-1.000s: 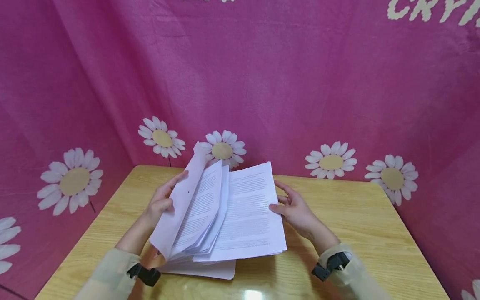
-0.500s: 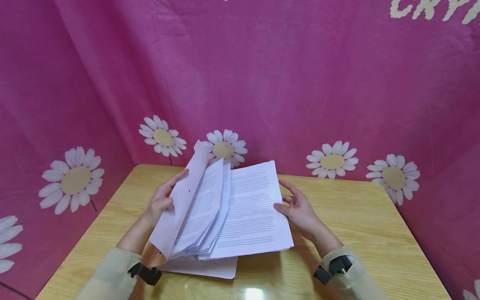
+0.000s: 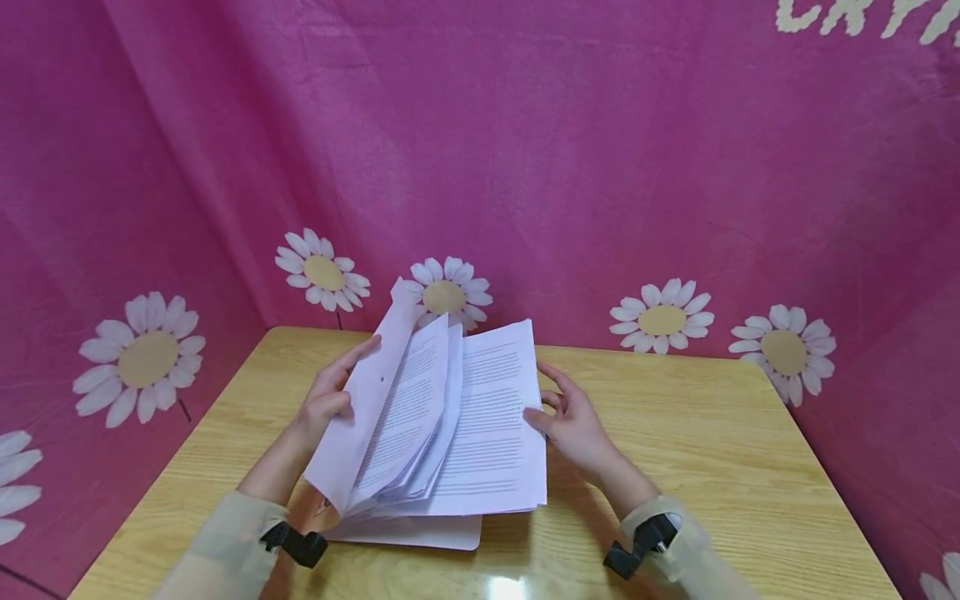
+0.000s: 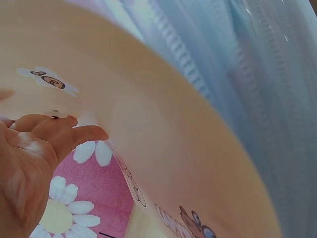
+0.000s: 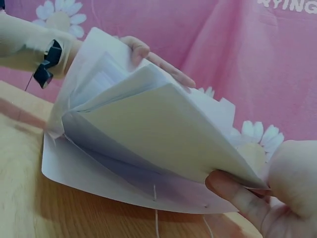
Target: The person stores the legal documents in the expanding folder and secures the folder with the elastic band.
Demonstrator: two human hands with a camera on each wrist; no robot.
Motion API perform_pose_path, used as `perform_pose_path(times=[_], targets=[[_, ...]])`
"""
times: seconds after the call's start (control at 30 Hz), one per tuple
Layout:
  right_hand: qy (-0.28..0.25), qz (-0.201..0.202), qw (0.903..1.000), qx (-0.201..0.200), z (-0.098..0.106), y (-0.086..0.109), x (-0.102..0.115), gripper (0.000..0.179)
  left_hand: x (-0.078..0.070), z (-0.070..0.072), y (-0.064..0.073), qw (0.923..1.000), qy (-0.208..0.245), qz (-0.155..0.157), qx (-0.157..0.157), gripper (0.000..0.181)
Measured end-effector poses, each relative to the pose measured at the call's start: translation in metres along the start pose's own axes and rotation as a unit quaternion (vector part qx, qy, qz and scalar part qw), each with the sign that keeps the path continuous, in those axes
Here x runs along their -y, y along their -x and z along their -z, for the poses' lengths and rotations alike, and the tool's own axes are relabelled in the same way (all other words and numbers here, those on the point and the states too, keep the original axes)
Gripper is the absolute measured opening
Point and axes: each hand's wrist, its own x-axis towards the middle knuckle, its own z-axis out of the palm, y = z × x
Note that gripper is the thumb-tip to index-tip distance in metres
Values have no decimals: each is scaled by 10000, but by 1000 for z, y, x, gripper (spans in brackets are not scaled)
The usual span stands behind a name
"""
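In the head view a file folder (image 3: 367,408) stands partly open on the table, its pale inner cover tilted up. My left hand (image 3: 322,408) holds that cover, thumb on the inner side. The cover's outside is peach with cartoon animals in the left wrist view, beside bluish clear sleeves (image 4: 198,64). Several printed sheets (image 3: 431,425) fan out within the folder. My right hand (image 3: 573,429) pinches the right edge of a stack of printed paper (image 3: 495,433), thumb on top. The stack's left edge is hidden among the other pages. In the right wrist view the bottom cover (image 5: 99,173) lies flat beneath.
A wooden table (image 3: 675,433) bears the folder. Pink cloth (image 3: 525,167) with daisies hangs behind the table and at both sides. Two thin white strings (image 5: 156,218) hang from the bottom cover in the right wrist view.
My right hand and the paper stack first shifted slightly right, then moved left, closer to the folder. The left hand keeps its hold on the cover, nearly still.
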Motion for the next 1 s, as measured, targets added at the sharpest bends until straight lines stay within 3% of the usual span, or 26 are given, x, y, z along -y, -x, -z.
perform_pose_path(times=[0.27,0.67,1.0], targets=[[-130,-394,9989,230,-10,-5,-4,78,-1,-1,0,9999,73,75,43,90],[-997,-840,9867,968,-14,-11,-3,79,1,-2,-1,10000,-3,-15,1,91],[-882,-961,9879,834,-18,-15,-8,80,-2,-5,-1,9999,-7,156,-10,90]])
